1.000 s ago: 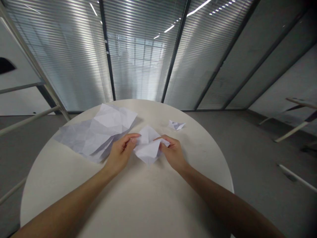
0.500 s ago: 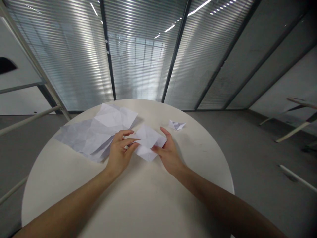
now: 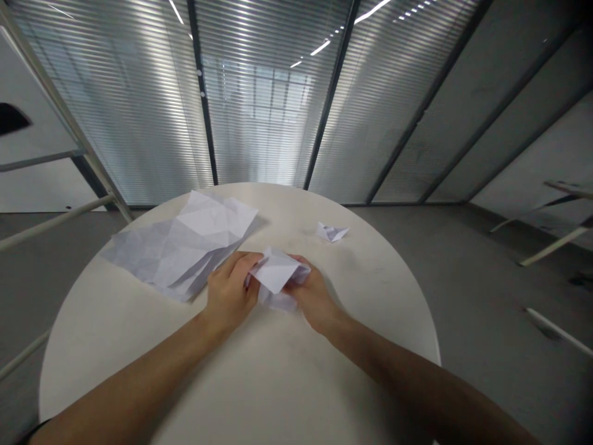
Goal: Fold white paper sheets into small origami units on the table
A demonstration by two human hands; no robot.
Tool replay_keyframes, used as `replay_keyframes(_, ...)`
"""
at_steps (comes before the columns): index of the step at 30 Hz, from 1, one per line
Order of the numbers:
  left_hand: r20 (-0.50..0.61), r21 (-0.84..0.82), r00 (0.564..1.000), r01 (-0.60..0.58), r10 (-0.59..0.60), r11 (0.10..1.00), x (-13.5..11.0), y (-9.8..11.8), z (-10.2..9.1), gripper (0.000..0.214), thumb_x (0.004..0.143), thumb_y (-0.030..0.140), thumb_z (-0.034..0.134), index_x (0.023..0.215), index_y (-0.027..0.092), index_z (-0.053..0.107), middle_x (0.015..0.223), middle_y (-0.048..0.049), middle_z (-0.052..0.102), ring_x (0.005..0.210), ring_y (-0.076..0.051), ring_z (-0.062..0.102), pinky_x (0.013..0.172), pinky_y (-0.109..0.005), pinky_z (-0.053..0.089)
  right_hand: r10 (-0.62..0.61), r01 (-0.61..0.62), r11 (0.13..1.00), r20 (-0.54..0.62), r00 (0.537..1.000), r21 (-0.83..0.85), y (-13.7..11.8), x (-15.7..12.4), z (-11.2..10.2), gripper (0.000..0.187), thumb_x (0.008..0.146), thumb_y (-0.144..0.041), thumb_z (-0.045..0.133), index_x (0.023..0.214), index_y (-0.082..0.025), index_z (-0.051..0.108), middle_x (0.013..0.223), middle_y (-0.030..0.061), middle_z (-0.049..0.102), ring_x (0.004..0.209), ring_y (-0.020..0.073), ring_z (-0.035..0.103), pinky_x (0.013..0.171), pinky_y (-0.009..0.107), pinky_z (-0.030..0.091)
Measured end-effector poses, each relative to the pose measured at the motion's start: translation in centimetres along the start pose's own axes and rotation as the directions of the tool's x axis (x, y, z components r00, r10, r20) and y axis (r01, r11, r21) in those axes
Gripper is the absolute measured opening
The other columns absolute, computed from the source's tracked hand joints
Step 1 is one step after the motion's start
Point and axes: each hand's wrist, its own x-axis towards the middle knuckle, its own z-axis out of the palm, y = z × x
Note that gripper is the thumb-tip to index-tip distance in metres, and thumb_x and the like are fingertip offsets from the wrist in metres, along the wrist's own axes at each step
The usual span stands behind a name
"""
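A small white folded paper (image 3: 277,275) sits between both hands, low over the round white table (image 3: 259,377). My left hand (image 3: 230,290) grips its left edge with the fingers curled round it. On the right side my right hand (image 3: 311,296) pinches the paper, fingers partly tucked under it. The paper is creased and bunched into a pointed shape.
Several large creased white sheets (image 3: 185,241) lie on the table's left back part. A tiny folded paper piece (image 3: 330,232) rests at the back right. Window blinds and dark frames stand behind; grey floor surrounds the table.
Both hands have closed in on the small paper, which went from spread flat under open fingers to folded and bunched between them. The camera view shifted slightly.
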Motion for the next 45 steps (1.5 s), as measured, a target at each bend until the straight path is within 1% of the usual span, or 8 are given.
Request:
replay_keyframes(5, 0.047, 0.019, 0.994, -0.104, 0.103, 0.994, 0.5, 0.0, -0.4, 0.035, 0.078, 0.005, 0.052, 0.109, 0.022, 0.058, 0.103, -0.0053, 0.064, 0.091, -0.016, 0.062, 0.076, -0.024, 0.049, -0.141, 0.162, 0.929, 0.087, 0.986, -0.331, 0.1, 0.6, -0.9, 0.042, 0.059, -0.001, 0.046, 0.092, -0.021, 0.063, 0.089, 0.0011, 0.068, 0.082, 0.0173, 0.062, 0.075, 0.03, 0.05)
replay_keyframes(11, 0.056, -0.046, 0.981, 0.191, -0.188, 0.981, 1.0, -0.4, -0.4, 0.038, 0.081, 0.006, 0.047, 0.115, 0.022, 0.055, 0.108, -0.0061, 0.06, 0.096, -0.017, 0.059, 0.083, -0.029, 0.049, -0.212, 0.187, 0.851, 0.005, 0.977, -0.491, 0.2, 1.1, -2.0, 0.049, 0.062, 0.0, 0.043, 0.098, -0.024, 0.065, 0.094, 0.0012, 0.07, 0.077, 0.0167, 0.063, 0.075, 0.032, 0.05)
replay_keyframes(15, 0.217, 0.128, 0.974, 0.043, -0.07, 0.991, 1.0, -1.6, -0.5, 0.028, 0.082, 0.008, 0.046, 0.102, 0.021, 0.063, 0.104, -0.0061, 0.062, 0.09, -0.019, 0.06, 0.078, -0.031, 0.049, -0.243, 0.229, 0.681, 0.081, 0.967, -0.695, -0.1, 1.7, -3.4, 0.049, 0.064, 0.004, 0.043, 0.094, -0.025, 0.07, 0.098, 0.002, 0.07, 0.09, 0.0205, 0.062, 0.088, 0.038, 0.046)
replay_keyframes(23, 0.665, 0.29, 0.746, -0.304, 0.038, 0.907, 1.3, -2.2, -0.6, 0.023, 0.079, 0.004, 0.049, 0.09, 0.018, 0.063, 0.089, -0.0065, 0.062, 0.081, -0.021, 0.057, 0.074, -0.034, 0.045, -0.178, 0.547, 0.413, 0.525, 0.832, -0.728, 0.7, 3.3, -6.4, 0.048, 0.075, 0.003, 0.044, 0.107, -0.024, 0.069, 0.113, 0.0075, 0.063, 0.101, 0.0207, 0.054, 0.092, 0.039, 0.042)
replay_keyframes(28, 0.768, 0.192, 0.626, -0.429, 0.137, 0.883, 1.5, -2.0, -0.7, 0.018, 0.081, 0.004, 0.048, 0.083, 0.017, 0.06, 0.089, -0.0083, 0.06, 0.083, -0.023, 0.057, 0.073, -0.035, 0.044, -0.136, 0.633, 0.417, 0.643, 0.753, -0.652, -1.1, 3.1, -7.6, 0.047, 0.076, 0.0, 0.048, 0.105, -0.029, 0.069, 0.116, 0.0053, 0.063, 0.104, 0.0218, 0.054, 0.094, 0.042, 0.04)
replay_keyframes(33, 0.787, 0.09, 0.601, -0.341, 0.143, 0.936, 1.7, -1.9, -1.8, 0.01, 0.081, 0.016, 0.053, 0.079, 0.016, 0.063, 0.086, -0.0088, 0.062, 0.082, -0.022, 0.059, 0.077, -0.035, 0.044, -0.027, 0.591, 0.539, 0.688, 0.725, -0.601, -2.5, 2.8, -9.4, 0.036, 0.073, -0.009, 0.059, 0.1, -0.029, 0.071, 0.117, 0.0037, 0.064, 0.106, 0.0224, 0.056, 0.095, 0.041, 0.039)
replay_keyframes(38, 0.775, -0.011, 0.619, -0.188, 0.127, 0.982, 1.6, -2.7, -2.0, 0.023, 0.09, 0.026, 0.045, 0.083, 0.018, 0.066, 0.09, -0.0077, 0.063, 0.086, -0.02, 0.059, 0.081, -0.034, 0.043, -0.01, 0.53, 0.546, 0.628, 0.778, -0.648, -2.4, 2.9, -9.9, 0.012, 0.077, -0.028, 0.065, 0.084, -0.024, 0.073, 0.106, 0.0059, 0.066, 0.099, 0.0228, 0.058, 0.09, 0.038, 0.041)
replay_keyframes(45, 0.759, -0.028, 0.65, 0.08, -0.031, 0.996, 1.6, -3.9, -1.4, 0.028, 0.081, 0.026, 0.058, 0.108, 0.02, 0.058, 0.098, -0.0058, 0.06, 0.09, -0.02, 0.057, 0.079, -0.031, 0.043, 0.035, 0.466, 0.465, 0.541, 0.84, -0.753, -2.2, 3.0, -9.5, 0.042, 0.07, -0.019, 0.068, 0.111, -0.018, 0.06, 0.099, 0.0073, 0.063, 0.089, 0.0221, 0.056, 0.079, 0.035, 0.043)
